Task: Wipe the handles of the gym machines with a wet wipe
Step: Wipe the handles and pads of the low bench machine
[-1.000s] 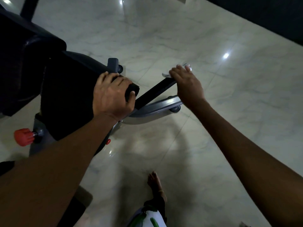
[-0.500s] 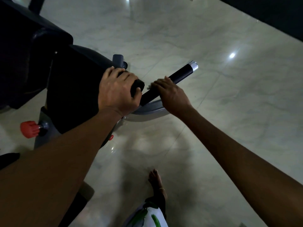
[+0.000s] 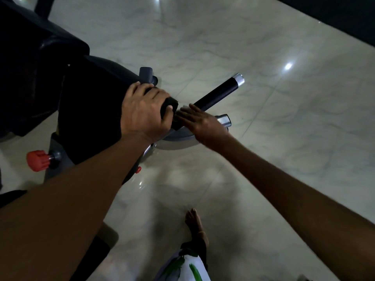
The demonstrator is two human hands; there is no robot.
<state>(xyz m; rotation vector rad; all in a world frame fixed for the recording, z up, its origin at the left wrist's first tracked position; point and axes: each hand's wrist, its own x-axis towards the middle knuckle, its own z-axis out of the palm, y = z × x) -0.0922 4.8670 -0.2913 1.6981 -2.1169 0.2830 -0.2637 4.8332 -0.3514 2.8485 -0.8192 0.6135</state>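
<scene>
A black handle bar with a silver end cap runs up and to the right from a dark gym machine. My left hand is closed around a black foam grip at the machine's near end. My right hand lies on the lower end of the bar, fingers stretched toward the left hand. A pale wet wipe peeks out from under its fingertips, pressed against the bar. Most of the wipe is hidden by the hand.
The machine's grey curved base and a silver tube end sit under my right hand. A red knob sticks out at lower left. My bare foot stands on the glossy marble floor. A dark wall edge runs along the top right.
My right hand has slid with the wipe down the bar from the silver end cap to the lower end beside my left hand. My left hand has kept its grip.
</scene>
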